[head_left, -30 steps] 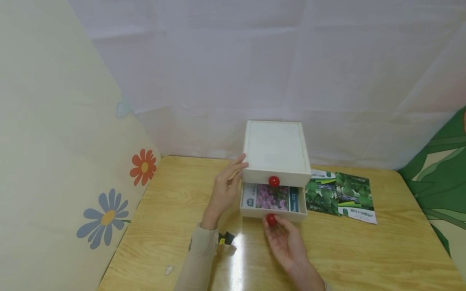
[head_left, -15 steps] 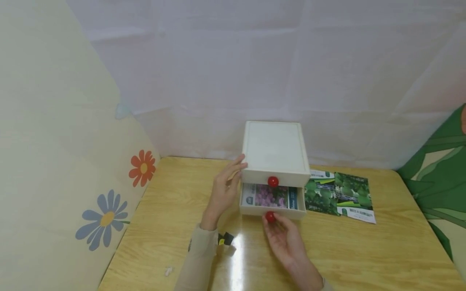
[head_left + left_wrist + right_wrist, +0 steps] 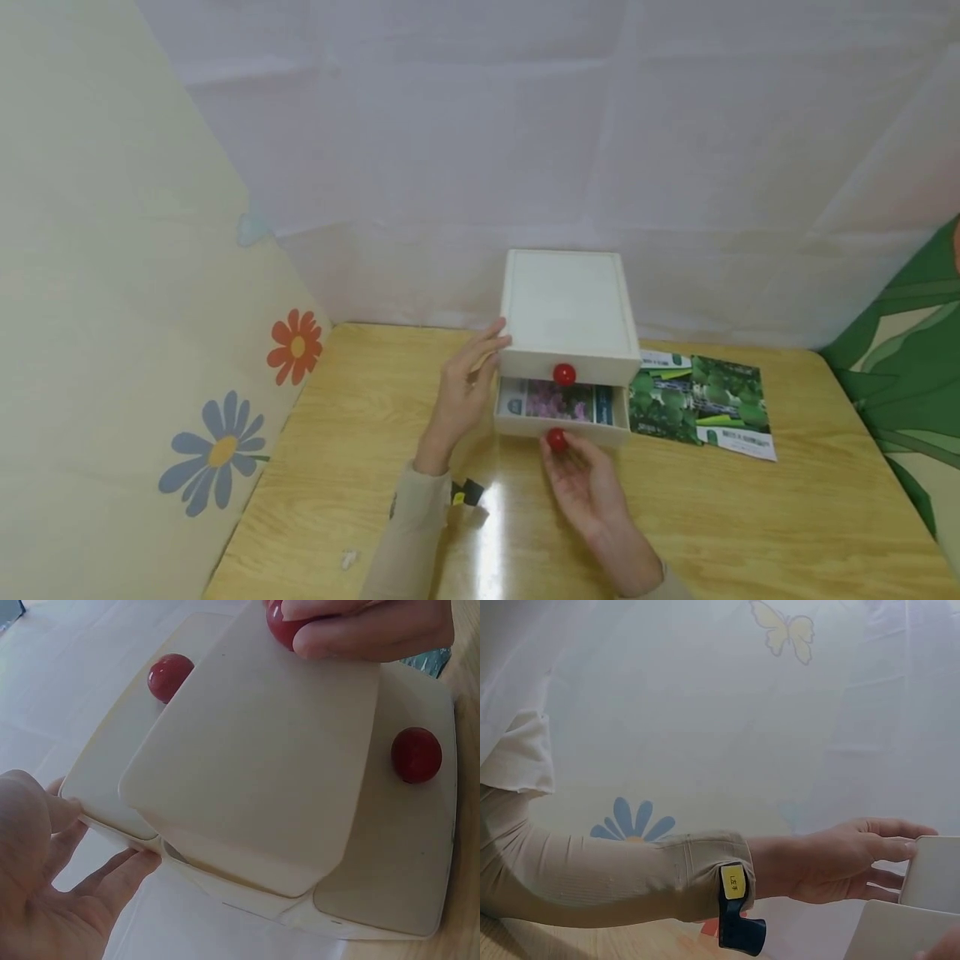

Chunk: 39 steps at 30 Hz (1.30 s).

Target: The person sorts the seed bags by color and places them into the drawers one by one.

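Observation:
A small white drawer cabinet (image 3: 570, 304) stands on the table, with red ball knobs on its fronts. Its middle drawer (image 3: 255, 750) is pulled partway out, between a flush upper and lower one. My right hand (image 3: 592, 496) pinches that drawer's red knob (image 3: 556, 439) between thumb and fingers. A printed sheet with pink flowers (image 3: 555, 400) lies inside, partly hidden under the upper front. At the cabinet's left side, my left hand (image 3: 459, 400) rests its extended fingers on the side and front edge; the left wrist view shows them spread there.
Green leaf-printed leaflets (image 3: 701, 404) lie on the wooden table (image 3: 750, 517) right of the cabinet. A pale cloth (image 3: 465, 150) hangs behind. A flower-painted wall (image 3: 150, 292) bounds the left. A black wrist mount (image 3: 739, 922) sits on the left sleeve.
The middle drawer has slid a little way into the cabinet, with my right hand on its knob moving along. The left hand has stayed at the cabinet's side.

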### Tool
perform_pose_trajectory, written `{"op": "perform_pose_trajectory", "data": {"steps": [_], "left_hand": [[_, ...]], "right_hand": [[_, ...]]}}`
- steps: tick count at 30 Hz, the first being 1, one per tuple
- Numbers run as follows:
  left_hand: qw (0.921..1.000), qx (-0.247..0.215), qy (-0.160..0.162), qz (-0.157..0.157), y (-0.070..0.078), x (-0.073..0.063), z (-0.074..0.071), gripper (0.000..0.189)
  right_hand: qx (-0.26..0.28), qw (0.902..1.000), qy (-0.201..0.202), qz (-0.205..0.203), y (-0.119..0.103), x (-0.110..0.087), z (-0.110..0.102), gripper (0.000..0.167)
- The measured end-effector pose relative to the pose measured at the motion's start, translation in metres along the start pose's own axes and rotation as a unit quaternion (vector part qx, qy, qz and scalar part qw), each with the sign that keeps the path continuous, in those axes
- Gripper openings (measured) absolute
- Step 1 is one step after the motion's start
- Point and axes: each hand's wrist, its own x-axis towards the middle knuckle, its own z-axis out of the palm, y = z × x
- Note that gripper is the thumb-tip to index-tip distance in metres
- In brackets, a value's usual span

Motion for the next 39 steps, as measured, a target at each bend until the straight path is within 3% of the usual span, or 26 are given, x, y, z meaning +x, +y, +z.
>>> {"op": "perform_pose_trajectory", "data": {"steps": [20,28,39], "left_hand": [[1.0000,-0.005,0.001,0.005,0.002,0.001,0.000,0.029],[1.0000,-0.004,0.000,0.004,0.001,0.002,-0.002,0.030],[1.0000,-0.003,-0.005,0.001,0.000,0.001,-0.002,0.029]], "right_hand": [[0.001,0.9999,0.006,-0.009,-0.008,0.015,0.006,0.020],[0.007,0.9998,0.005,-0.017,-0.008,0.024,0.007,0.014],[0.018,0.9997,0.013,-0.010,-0.011,0.031,0.009,0.028]]}}
